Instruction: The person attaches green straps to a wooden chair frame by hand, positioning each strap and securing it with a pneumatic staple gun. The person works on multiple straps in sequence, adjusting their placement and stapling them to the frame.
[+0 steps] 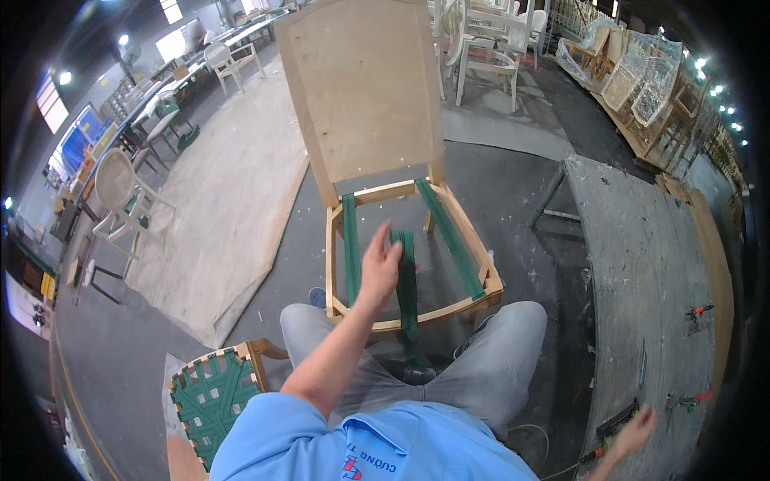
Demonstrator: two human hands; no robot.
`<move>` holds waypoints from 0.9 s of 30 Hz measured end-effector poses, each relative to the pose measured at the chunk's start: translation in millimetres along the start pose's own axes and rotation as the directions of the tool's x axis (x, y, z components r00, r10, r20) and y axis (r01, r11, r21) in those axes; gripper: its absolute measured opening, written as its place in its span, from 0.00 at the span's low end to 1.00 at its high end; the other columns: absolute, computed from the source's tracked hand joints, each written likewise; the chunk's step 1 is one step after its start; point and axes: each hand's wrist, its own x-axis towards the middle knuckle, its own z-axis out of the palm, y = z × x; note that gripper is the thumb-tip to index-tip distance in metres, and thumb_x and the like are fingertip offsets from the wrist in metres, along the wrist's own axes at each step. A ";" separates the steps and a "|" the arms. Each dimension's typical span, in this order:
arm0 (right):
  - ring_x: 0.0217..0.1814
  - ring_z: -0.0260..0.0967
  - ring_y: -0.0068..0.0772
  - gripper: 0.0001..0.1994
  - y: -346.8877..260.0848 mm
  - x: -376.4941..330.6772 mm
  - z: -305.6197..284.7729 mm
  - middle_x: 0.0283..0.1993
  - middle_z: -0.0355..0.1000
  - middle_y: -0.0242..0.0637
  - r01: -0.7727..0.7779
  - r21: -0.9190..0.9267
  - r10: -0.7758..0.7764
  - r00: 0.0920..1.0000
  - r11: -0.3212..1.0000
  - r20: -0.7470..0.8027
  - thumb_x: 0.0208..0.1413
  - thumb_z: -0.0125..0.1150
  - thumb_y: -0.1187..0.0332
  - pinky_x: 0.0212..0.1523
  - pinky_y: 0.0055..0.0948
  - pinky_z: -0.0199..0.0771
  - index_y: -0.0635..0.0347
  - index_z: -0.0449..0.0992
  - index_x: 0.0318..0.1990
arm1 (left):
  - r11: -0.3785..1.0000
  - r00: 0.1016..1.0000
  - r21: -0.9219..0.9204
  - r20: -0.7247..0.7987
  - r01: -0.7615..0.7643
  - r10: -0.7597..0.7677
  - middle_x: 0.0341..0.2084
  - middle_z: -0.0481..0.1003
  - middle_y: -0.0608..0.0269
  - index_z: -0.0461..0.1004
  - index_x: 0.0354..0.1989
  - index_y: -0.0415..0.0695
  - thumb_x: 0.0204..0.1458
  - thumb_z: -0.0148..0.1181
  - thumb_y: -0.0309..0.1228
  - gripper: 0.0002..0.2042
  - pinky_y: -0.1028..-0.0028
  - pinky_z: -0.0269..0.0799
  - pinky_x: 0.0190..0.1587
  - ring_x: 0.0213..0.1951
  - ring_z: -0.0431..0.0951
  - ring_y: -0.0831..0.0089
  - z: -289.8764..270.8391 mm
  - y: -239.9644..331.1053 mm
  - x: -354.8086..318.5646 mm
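A wooden chair frame (pixel 481 255) with a tall panel back (pixel 365 88) stands in front of my knees. Two green webbing straps (pixel 351 248) (pixel 451 240) run front to back across its seat opening. My left hand (pixel 380 268) is over the opening, closed on the upper end of a loose green webbing strap (pixel 407 289), which hangs over the front rail and between my legs. Low at the right, my right hand (pixel 635 433) is beside a black staple gun (pixel 618 420) on the grey table; its fingers look apart, with nothing visible in them.
A seat woven with green webbing (pixel 215 401) is by my left side. Red-handled tools (pixel 699 310) (pixel 691 399) lie on the grey table (pixel 642 264). An air hose (pixel 561 471) runs near my right arm. White chairs (pixel 122 188) (pixel 489 60) and wrapped frames (pixel 642 80) stand farther off.
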 end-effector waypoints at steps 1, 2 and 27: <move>0.62 0.74 0.44 0.20 -40.4 1.4 25.3 0.61 0.76 0.50 0.060 0.125 -0.076 0.989 0.990 0.127 0.71 0.56 0.61 0.63 0.35 0.72 0.66 0.74 0.62 | 0.995 0.995 -0.045 0.042 -0.087 0.089 0.46 0.80 0.49 0.51 0.77 0.47 0.69 0.49 0.25 0.29 0.66 0.83 0.42 0.37 0.83 0.65 3.6 25.5 5.9; 0.60 0.75 0.40 0.18 -85.1 -9.5 53.6 0.60 0.76 0.48 0.053 0.377 -0.134 0.972 0.925 0.193 0.70 0.58 0.64 0.62 0.35 0.73 0.65 0.75 0.61 | 0.989 0.988 -0.071 0.068 -0.131 0.136 0.47 0.79 0.49 0.49 0.77 0.46 0.69 0.49 0.25 0.29 0.64 0.84 0.43 0.38 0.84 0.64 7.7 49.6 8.7; 0.39 0.68 0.13 0.07 -421.9 -241.9 153.2 0.38 0.78 0.25 -0.643 0.546 -0.762 -0.095 0.538 0.640 0.67 0.61 0.69 0.42 0.21 0.68 0.63 0.82 0.41 | 0.945 0.988 0.317 0.098 0.079 -0.116 0.31 0.74 0.61 0.41 0.80 0.49 0.64 0.56 0.22 0.40 0.74 0.71 0.40 0.33 0.74 0.75 10.5 -19.6 -130.8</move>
